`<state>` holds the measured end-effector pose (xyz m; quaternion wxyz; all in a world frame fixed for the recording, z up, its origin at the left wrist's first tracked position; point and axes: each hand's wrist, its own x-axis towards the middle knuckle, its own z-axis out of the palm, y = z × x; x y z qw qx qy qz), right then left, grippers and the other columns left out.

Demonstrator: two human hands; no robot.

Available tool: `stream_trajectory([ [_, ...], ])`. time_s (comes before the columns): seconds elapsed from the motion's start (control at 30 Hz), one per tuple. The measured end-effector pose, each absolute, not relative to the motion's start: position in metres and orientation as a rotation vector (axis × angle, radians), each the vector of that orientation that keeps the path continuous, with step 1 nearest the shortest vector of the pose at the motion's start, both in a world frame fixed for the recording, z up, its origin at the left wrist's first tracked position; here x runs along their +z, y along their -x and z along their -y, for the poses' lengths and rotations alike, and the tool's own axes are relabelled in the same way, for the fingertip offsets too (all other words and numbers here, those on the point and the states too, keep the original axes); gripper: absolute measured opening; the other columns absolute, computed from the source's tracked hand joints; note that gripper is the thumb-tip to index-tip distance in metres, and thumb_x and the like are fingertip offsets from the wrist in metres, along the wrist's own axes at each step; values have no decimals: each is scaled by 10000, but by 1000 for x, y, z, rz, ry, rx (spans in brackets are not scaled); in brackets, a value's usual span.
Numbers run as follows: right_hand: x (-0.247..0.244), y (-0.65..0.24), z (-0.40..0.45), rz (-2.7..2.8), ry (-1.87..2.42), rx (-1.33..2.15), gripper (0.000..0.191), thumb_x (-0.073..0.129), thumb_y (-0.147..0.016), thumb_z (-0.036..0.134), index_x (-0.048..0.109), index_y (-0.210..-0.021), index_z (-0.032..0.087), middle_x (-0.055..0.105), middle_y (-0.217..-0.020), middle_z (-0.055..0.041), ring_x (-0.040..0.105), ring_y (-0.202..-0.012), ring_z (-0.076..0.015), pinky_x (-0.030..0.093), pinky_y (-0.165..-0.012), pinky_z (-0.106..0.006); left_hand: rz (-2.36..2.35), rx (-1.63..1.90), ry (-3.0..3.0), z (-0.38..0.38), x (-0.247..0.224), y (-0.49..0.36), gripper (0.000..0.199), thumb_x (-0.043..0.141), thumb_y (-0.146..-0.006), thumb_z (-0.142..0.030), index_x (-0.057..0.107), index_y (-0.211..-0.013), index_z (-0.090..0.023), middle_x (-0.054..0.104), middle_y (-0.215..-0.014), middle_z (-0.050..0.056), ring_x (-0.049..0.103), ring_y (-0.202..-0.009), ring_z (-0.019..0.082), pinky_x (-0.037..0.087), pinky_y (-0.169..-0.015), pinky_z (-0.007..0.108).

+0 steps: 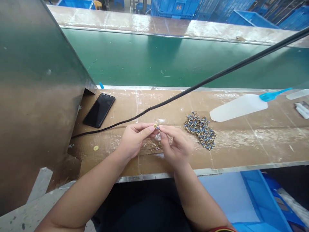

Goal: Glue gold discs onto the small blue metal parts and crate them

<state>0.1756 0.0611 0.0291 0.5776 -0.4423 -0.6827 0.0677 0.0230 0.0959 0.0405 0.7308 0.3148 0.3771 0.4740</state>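
Note:
Close together over the cardboard-covered bench, both of my hands are pinched at the fingertips. My left hand (pixel 131 140) grips a small yellow round disc (pixel 155 125) between thumb and forefinger. Against it, my right hand (pixel 177 145) pinches a tiny blue-and-gold part (pixel 158 128), too small to make out in detail. A heap of similar blue-and-gold parts (pixel 200 130) lies just right of my right hand. Another gold disc (pixel 96 148), coin-like, rests on the bench to the left. Small scraps are scattered beneath my hands.
A black cable (pixel 164 103) slants across the bench. A phone (pixel 99 110) lies at left beside a metal panel (pixel 41 80). At right lies a white bottle (pixel 238 108) with a blue nozzle. A green conveyor belt (pixel 116 58) runs behind; a blue bin (pixel 263 196) stands below right.

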Motion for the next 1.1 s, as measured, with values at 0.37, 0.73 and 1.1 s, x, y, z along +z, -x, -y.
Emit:
stream_trajectory([
  [0.37,23,-173,-60,1646,1024,34,346,664,-1005,47,737,-1265,263,801,-1146,-65,790,-1026,-206,705,-915,-355,-976,1130,-1021,-94,41,-20,138,889,-760,-302,869,-885,-248,820,-896,63,769,-814,137,630,-780,180],
  [0.73,21,-173,-65,1547,995,160,234,640,-1039,126,737,-1209,254,798,-1125,-68,778,-1052,-207,686,-937,-357,-1067,1207,-1336,-91,42,-20,170,823,-821,-313,867,-972,-249,823,-1023,74,808,-961,217,669,-874,238],
  [1.1,17,-224,-56,900,980,656,386,719,-987,555,593,-1194,254,671,-928,-2,801,-893,-217,675,-734,-312,-1131,1150,-1630,-78,53,-23,202,780,-878,-431,835,-991,-272,794,-1095,43,758,-1043,240,648,-975,302],
])
